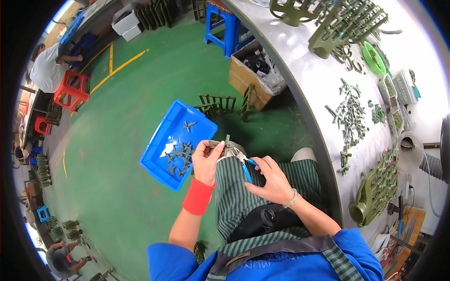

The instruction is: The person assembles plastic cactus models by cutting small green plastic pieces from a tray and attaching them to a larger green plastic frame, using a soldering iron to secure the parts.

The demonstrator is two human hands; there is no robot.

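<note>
My left hand (205, 164), with a red wristband below it, pinches a small dark-green branched piece (228, 139) above my lap. Its exact shape is partly hidden by my fingers. In my right hand (273, 181) is a pair of cutting pliers (247, 172) with blue handles, which stand somewhat apart. The pliers' jaws are close to the green piece; I cannot tell whether they touch it. To the left of my knees stands a blue plastic tray (154, 157) with several similar green cross-shaped pieces (179, 155) in it.
A metal worktable (300, 61) curves along my right, bearing a heap of small green parts (351, 117), green branched assemblies (379, 182) and a bright green basket (373, 58). Ahead are a cardboard box (243, 75) and a blue stool (227, 33). Other people sit at far left.
</note>
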